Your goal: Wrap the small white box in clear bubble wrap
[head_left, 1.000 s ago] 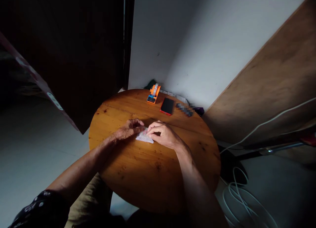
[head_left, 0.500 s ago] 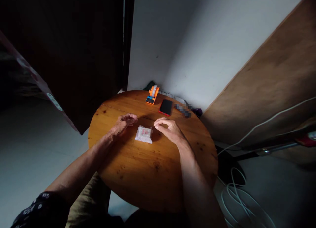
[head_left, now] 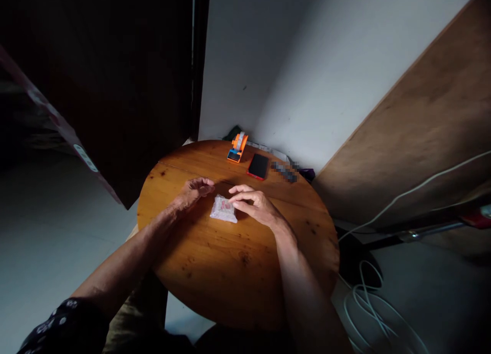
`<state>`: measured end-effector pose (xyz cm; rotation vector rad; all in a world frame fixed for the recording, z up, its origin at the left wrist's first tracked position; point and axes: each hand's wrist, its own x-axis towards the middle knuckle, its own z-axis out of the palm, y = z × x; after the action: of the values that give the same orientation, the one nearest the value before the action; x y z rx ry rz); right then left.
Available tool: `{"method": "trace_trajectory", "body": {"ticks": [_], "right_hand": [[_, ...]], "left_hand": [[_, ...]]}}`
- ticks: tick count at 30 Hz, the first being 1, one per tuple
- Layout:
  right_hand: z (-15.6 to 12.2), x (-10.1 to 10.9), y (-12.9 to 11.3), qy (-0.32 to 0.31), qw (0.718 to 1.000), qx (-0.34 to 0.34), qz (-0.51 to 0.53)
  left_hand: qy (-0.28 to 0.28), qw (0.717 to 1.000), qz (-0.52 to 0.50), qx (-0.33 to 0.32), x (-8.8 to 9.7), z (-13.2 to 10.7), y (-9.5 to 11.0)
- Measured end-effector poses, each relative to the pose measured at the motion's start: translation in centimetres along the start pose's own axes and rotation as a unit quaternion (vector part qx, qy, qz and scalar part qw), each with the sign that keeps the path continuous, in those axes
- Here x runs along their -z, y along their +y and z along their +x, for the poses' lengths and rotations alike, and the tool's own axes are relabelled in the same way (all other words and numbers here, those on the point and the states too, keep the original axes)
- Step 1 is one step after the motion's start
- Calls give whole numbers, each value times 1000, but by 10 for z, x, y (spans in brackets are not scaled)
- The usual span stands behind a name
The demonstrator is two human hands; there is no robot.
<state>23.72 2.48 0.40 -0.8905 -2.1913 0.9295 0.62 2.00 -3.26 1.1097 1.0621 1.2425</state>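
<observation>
A small white plastic-wrapped packet (head_left: 222, 211) with red print lies on the round wooden table (head_left: 215, 262). Just beyond its left side is my left hand (head_left: 195, 190), fingers loosely curved and apart, holding nothing. My right hand (head_left: 253, 204) hovers at the packet's right edge with its fingers spread. Its fingertips overlap the packet's upper right corner in view; whether they touch it I cannot tell.
Toward the table's far edge stand an orange tape dispenser (head_left: 238, 147) with a blue front, a phone (head_left: 258, 166) in a red case and a blurred dark object (head_left: 284, 171). A pale wall (head_left: 245, 62) rises behind. Coiled white cable (head_left: 368, 303) lies on the floor at right.
My right hand has moved left to the packet's edge, and its fingers have spread. My left hand and the packet have hardly moved.
</observation>
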Motion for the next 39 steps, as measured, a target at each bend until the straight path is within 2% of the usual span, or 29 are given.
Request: {"method": "trace_trajectory", "body": {"ticks": [4,10,15,20,25,32,39], "right_hand": [[2,-7,2,-19,1000,-15,-12],[2,1,4,39,999,10,15],[-1,6,1,-12,1000,-18,-2],[0,-1,-2,-34,999,-14,-41],[2,-11,-2,2,998,-14,-56],[7,-20,-3,90,996,6,-29],[8,-22,-1,133,989,-28,55]], "left_hand": [[-5,1000,-4,4,0,1,-1],[-12,1000,-16,2,-2,-2,0],[-9,1000,-19,0,-1,0,-1],[-17,1000,-17,1,0,1,-2],[-23,1000,-13,0,2,1,-3],[-45,999,2,4,3,2,-7],[-145,988,58,8,5,-3,-8]]}}
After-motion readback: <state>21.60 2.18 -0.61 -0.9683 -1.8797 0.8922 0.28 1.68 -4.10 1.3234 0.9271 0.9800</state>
